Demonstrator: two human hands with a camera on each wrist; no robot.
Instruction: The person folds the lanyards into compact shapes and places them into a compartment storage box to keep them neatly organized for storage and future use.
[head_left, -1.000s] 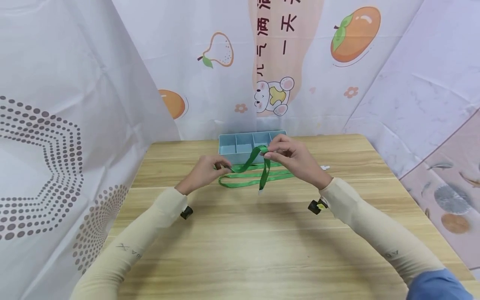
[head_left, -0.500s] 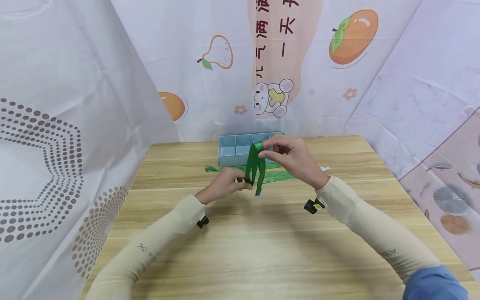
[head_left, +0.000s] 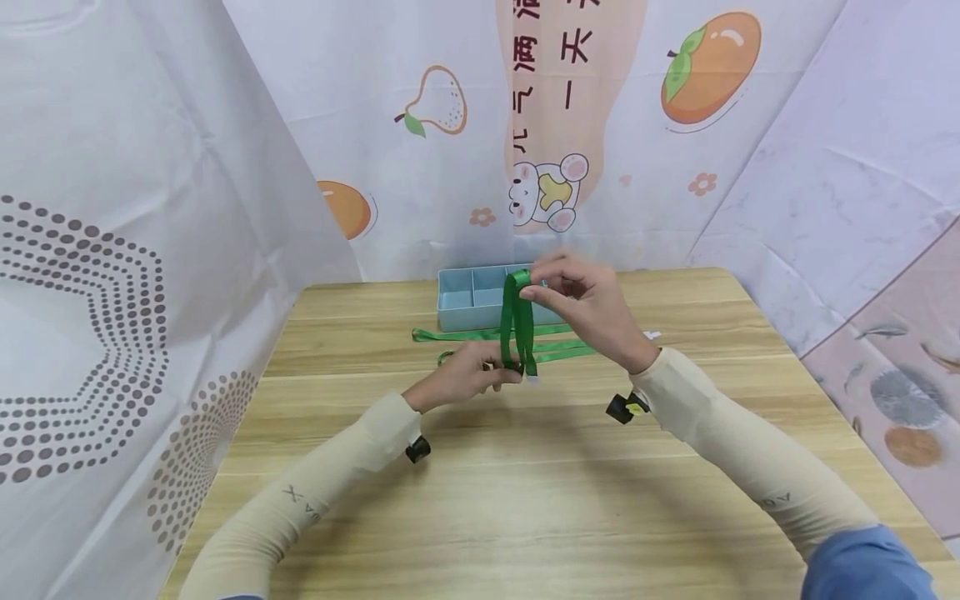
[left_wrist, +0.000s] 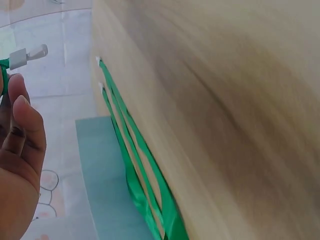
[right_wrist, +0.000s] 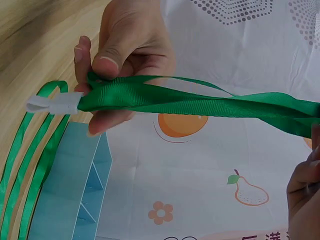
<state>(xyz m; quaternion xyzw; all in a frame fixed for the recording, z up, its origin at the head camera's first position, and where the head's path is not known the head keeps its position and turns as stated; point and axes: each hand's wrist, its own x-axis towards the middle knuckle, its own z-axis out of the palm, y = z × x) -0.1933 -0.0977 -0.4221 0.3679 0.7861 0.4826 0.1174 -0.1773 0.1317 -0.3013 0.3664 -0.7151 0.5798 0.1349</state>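
Note:
A folded green lanyard (head_left: 517, 321) hangs between both hands, in front of the blue divided box (head_left: 467, 320). At its top fold, my right hand (head_left: 588, 304) pinches it between thumb and fingers. Lower down, my left hand (head_left: 467, 375) holds the gathered bottom end between thumb and fingers. The right wrist view shows the ribbon (right_wrist: 200, 104) stretched between the hands, with a white clip (right_wrist: 57, 103) sticking out beside the left thumb. That white clip (left_wrist: 27, 56) also shows above the left fingers in the left wrist view.
More green lanyards (head_left: 570, 351) lie stretched sideways on the wooden table (head_left: 510, 500), in front of the box. Their white clips (head_left: 651, 335) are at the right. A patterned curtain (head_left: 420, 175) hangs behind the table.
My left hand has moved right and down to beneath the right hand, bringing its ribbon part with it. The ribbon now hangs in narrow folds. My right hand has risen slightly.

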